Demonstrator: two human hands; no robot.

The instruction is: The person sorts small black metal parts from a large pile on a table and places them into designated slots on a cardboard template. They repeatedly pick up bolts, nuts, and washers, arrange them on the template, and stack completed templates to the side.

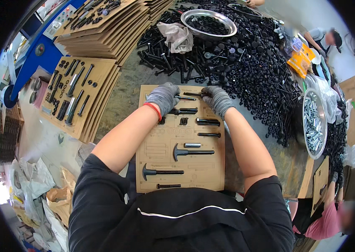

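A brown cardboard card [205, 170] with cut-out slots lies in front of me. It carries black bolts [208, 122], two T-headed black bolts [192, 152] and a short silver pin [192, 145]. My left hand [163, 97], in a grey glove with a red cuff, rests on the card's far left part over a black bolt. My right hand [216, 100], also gloved in grey, pinches the end of a thin black bolt [192, 94] at the card's far edge.
A large heap of black bolts and nuts [253, 63] covers the table beyond the card, with a metal bowl [208, 23] and a grey rag [177, 37]. Stacks of filled cards [76, 94] sit left. A bowl of silver bolts [314, 123] stands right. Other people work at the right.
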